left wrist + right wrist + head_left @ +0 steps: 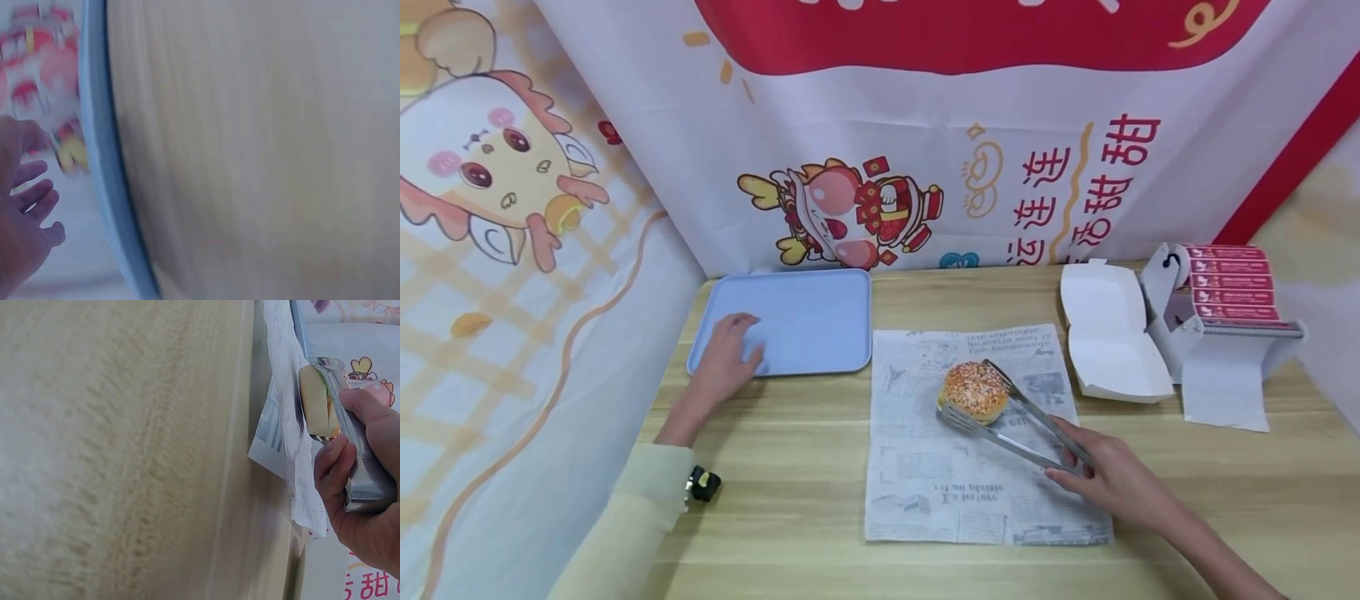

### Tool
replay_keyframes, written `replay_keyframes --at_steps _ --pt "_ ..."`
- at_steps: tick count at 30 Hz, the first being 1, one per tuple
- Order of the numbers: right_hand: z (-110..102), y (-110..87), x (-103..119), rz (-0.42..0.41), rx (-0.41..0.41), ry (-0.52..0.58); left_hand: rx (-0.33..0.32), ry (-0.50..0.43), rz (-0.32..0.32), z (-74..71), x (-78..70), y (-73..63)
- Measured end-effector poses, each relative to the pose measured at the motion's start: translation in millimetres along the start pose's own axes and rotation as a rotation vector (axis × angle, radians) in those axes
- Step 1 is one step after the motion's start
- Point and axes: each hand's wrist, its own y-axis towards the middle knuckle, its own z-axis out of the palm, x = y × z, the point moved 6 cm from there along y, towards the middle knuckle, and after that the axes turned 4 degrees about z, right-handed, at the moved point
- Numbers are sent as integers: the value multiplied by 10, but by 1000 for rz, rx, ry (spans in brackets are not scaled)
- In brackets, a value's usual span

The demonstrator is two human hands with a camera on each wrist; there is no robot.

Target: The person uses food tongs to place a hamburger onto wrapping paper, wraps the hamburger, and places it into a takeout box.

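A round bun [973, 387] topped with pale seeds or crumbs sits on newspaper-print paper [917, 467] in the head view. My right hand [1112, 479] grips metal tongs [1018, 450], whose two arms stand on either side of the bun. In the right wrist view the bun [314, 403] shows a green strip between its layers, with the tongs [370, 481] at it. My left hand [724, 362] is over the left part of a light blue tray [812, 333], fingers loosely bent and holding nothing. The left wrist view shows its fingers [39, 200] spread apart beside the tray rim.
An opened white food box [1108, 333] lies behind and right of the paper. Beside it stands a dispenser [1195, 337] with a roll of red-and-white labels [1232, 279]. Printed cloths [902, 117] rise behind and left of the wooden table [782, 483].
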Motion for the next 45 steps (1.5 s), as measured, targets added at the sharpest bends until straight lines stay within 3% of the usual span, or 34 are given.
replay_keyframes --at_steps 5,9,12,16,22,29,45 --pt "-5 -22 -11 0 -2 0 170 -1 124 200 -671 26" --pt "-8 -45 -17 -38 -38 -14 275 12 237 361 -1138 -55" --pt "-8 -57 -19 -64 -61 -31 308 37 340 488 -1401 -152" --pt "-5 -64 -32 -57 -60 -41 362 75 431 651 -1603 -268" --pt "-13 -65 -48 -42 -42 -32 491 116 447 858 -1734 -386" --pt "1 -72 -89 -17 -12 -29 596 157 445 1024 -1774 -478" --pt "20 -66 -98 75 89 -36 659 199 438 1077 -1791 -489"
